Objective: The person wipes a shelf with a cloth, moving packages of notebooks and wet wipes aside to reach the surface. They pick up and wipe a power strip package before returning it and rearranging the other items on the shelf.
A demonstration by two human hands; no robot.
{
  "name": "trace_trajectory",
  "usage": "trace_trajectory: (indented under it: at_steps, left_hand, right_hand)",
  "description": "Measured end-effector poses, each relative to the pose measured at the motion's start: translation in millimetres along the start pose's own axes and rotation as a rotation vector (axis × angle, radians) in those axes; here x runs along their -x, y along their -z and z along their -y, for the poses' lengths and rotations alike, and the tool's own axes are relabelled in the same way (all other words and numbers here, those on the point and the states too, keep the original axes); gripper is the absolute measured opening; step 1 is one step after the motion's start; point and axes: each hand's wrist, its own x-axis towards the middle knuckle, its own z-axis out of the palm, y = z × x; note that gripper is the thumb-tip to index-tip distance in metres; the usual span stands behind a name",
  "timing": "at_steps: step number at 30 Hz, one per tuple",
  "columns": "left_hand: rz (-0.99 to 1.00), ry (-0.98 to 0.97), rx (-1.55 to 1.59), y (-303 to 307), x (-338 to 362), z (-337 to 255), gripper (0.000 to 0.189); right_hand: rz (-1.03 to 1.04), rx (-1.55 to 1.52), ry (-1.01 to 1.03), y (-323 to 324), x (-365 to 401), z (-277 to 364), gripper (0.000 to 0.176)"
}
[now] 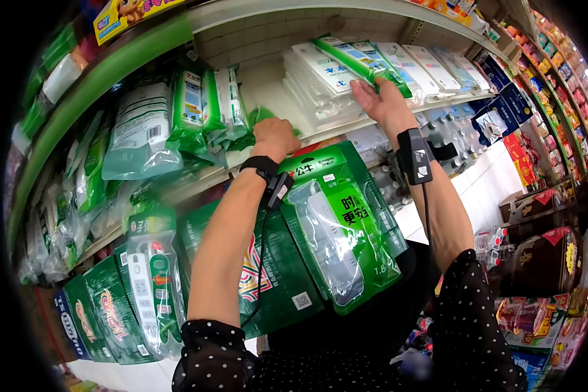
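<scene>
My right hand grips the end of a green-and-white plastic pack, which lies slanted over white packs in clear sleeves on the shelf. My left hand is closed at the shelf's front edge on a green plastic pack, mostly hidden behind the fingers. Just left of that hand, similar green-and-white packs stand in a row. Below my forearms, a power strip in a green-and-clear package rests against dark green cartons.
Another packaged power strip hangs at lower left. Bagged goods crowd the shelf's left side. Bottles stand beyond the shelf's right end. Across the white tiled aisle, boxes and stocked shelves line the right side.
</scene>
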Motion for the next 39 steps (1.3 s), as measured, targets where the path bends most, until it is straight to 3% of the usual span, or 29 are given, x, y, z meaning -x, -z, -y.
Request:
trace_trajectory:
  at_steps: [2, 4, 7, 9, 12, 15, 16, 19, 20, 24, 30, 39]
  left_hand:
    - [0.006, -0.011, -0.019, -1, 0, -1, 0.034]
    - [0.011, -0.024, -0.054, -2, -3, -2, 0.034]
    - [0.035, 0.002, -0.063, 0, -3, -6, 0.032]
    - [0.045, 0.0, -0.073, 2, -7, -9, 0.031]
    - [0.046, -0.05, -0.056, -11, -34, 2, 0.028]
    - [0.075, -0.01, -0.045, -7, -69, 9, 0.027]
    - [0.074, -0.025, -0.048, -14, -90, 21, 0.028]
    - [0.016, -0.046, -0.092, -22, -123, 37, 0.031]
    - [0.029, -0.019, -0.091, -25, -138, 41, 0.03]
    - [0.201, 0.033, -0.119, 13, -146, 38, 0.03]
    - [0.025, 0.064, -0.203, 7, -206, 62, 0.033]
    - [0.008, 0.277, -0.216, 16, -254, 76, 0.042]
  right_hand:
    - [-0.052, -0.351, -0.326, -18, 37, 50, 0.034]
    - [-0.254, -0.541, -0.679, -40, 62, 87, 0.03]
    - [0.137, -0.392, -0.585, -46, 89, 60, 0.029]
    - [0.402, -0.068, -0.48, -60, 108, 56, 0.031]
    - [0.656, 0.462, 0.023, -73, 102, -12, 0.036]
    - [0.636, 0.964, 0.153, -82, 110, -1, 0.041]
    - [0.722, 1.07, 0.12, -85, 111, 15, 0.048]
    - [0.789, 1.186, 0.457, -81, 102, -15, 0.054]
    - [0.857, 1.198, 0.358, -81, 97, -22, 0.055]
    - [0.811, 1.15, 0.51, -76, 88, -51, 0.047]
    - [0.766, 1.256, 0.456, -79, 96, -25, 0.041]
    - [0.682, 1.299, 0.436, -90, 101, -25, 0.036]
